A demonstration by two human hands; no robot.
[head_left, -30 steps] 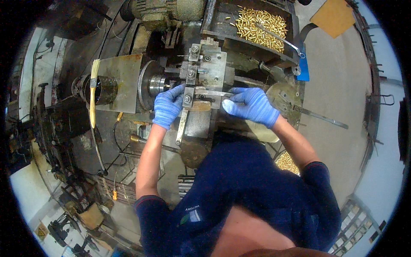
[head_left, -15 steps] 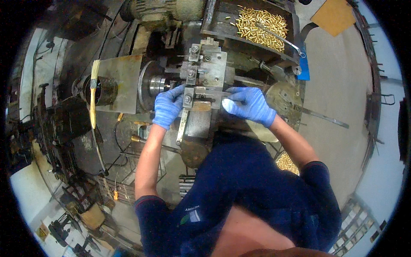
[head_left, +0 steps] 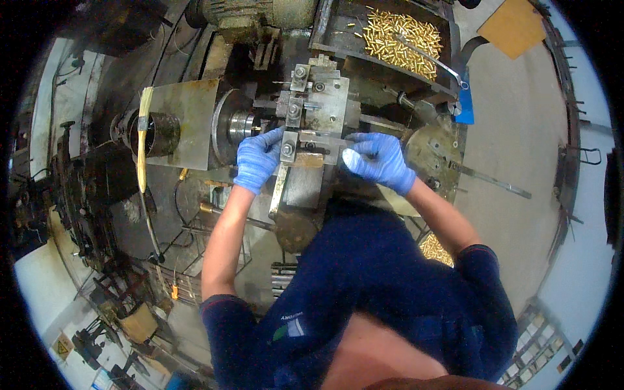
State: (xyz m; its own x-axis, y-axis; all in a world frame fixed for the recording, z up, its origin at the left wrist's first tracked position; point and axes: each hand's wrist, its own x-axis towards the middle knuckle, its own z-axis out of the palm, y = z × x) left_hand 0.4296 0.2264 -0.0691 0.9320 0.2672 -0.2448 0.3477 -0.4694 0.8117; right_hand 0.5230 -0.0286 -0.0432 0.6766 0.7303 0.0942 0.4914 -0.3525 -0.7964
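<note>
Lying left-to-right mid-frame, the metal strip [head_left: 324, 139] is met at its right end by the right hand [head_left: 380, 162]; finger closure, the left hand's [head_left: 257, 160] included, cannot be told.

tool block [head_left: 320, 117] between left hand [head_left: 257, 161] and right hand [head_left: 382, 162]

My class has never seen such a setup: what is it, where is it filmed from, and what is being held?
A person in blue gloves works at a lathe-like machine, seen from a camera worn on their head. The left hand is at the left side of a clamp block. The right hand is at the right end of a flat metal strip; whether it grips is unclear. A brush lies at left; a tray at upper right holds small brass-coloured pieces, a wrench across them.
</note>
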